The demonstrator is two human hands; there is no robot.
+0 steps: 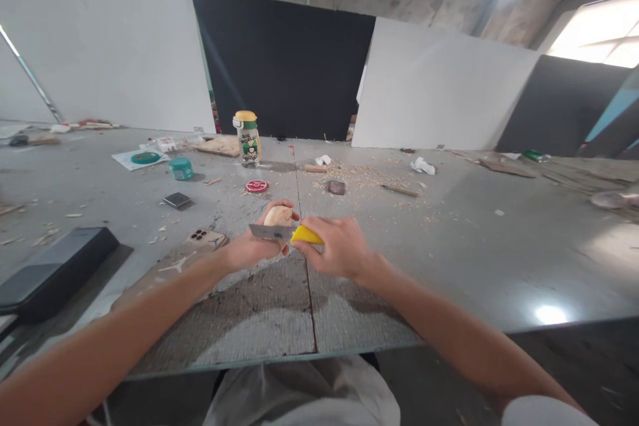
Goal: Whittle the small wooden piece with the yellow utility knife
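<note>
My left hand [252,247] is closed around a small pale wooden piece [278,215], held just above the grey table [449,259]. In my right hand [337,246], also closed, is a knife with a yellow handle [306,235]. Its flat metal blade [269,231] points left and lies against the wooden piece, across my left fingers. Both hands meet over the seam between the two tabletop sheets, near the front edge.
A yellow-lidded bottle [247,138], a red round tin [257,186], a teal jar [180,168], wood shavings [369,180] and a crumpled tissue [422,165] lie farther back. A phone [202,237] rests on a wooden board left of my hands; a black case [50,273] sits at the far left.
</note>
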